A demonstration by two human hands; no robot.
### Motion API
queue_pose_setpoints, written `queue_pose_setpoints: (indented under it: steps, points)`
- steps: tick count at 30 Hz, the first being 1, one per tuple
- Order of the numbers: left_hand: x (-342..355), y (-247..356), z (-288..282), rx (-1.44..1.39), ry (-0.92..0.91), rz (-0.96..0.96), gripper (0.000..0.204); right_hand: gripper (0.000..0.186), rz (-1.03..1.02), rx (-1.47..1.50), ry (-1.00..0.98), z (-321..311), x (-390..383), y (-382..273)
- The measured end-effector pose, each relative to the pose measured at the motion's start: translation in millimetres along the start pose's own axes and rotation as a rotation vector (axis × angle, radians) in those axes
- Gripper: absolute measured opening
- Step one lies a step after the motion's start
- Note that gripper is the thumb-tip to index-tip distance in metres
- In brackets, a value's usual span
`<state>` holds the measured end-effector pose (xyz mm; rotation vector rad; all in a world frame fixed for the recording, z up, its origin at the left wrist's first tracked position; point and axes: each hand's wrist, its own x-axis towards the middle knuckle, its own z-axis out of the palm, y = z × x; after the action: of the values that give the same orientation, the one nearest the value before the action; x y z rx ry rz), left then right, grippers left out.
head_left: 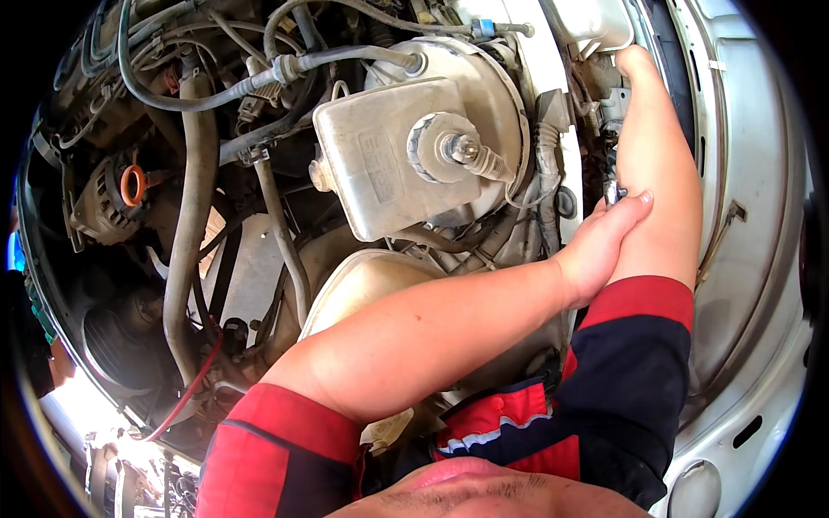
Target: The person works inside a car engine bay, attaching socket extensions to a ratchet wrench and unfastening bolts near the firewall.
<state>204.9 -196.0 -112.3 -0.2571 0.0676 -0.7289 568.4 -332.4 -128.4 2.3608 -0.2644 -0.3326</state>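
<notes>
My left hand point(596, 250) reaches across to the right side of the engine bay, thumb raised and fingers curled down into the gap beside the fender. A small piece of a shiny metal tool point(614, 192) pokes out at its fingers; the rest is hidden. Stretched farther forward, my right arm passes close by the left thumb. Only the wrist and heel of my right hand point(635, 62) show, under a white plastic container point(602, 24), and its fingers are out of sight. Wiring and small brackets point(613, 108) sit in the narrow gap beside the right forearm.
Left of my hands stand a translucent fluid reservoir point(380, 160) with a cap and plug, and a round brake booster point(505, 78). Hoses point(192, 224) and an alternator point(117, 198) fill the left side. The white fender point(751, 216) borders the right.
</notes>
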Motion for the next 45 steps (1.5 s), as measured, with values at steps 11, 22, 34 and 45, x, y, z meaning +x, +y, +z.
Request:
queue_pose_setpoints:
  steps: [11, 22, 34, 45]
  points:
    - [0, -1, 0, -0.01, 0.032, 0.004, 0.078, 0.037, 0.102, 0.193, 0.145, -3, -19, 2]
    - [-2, -1, 3, 0.018, 0.076, 0.045, 0.067, 0.037, 0.14, 0.238, 0.141, -1, -19, -1]
    - [0, -10, 3, 0.195, 0.115, 0.077, 0.068, 0.031, 0.096, 0.408, 0.33, 5, -34, 4]
    - [-4, -4, 4, 0.119, 0.124, 0.044, 0.071, 0.032, 0.128, 0.455, 0.376, 2, -49, -3]
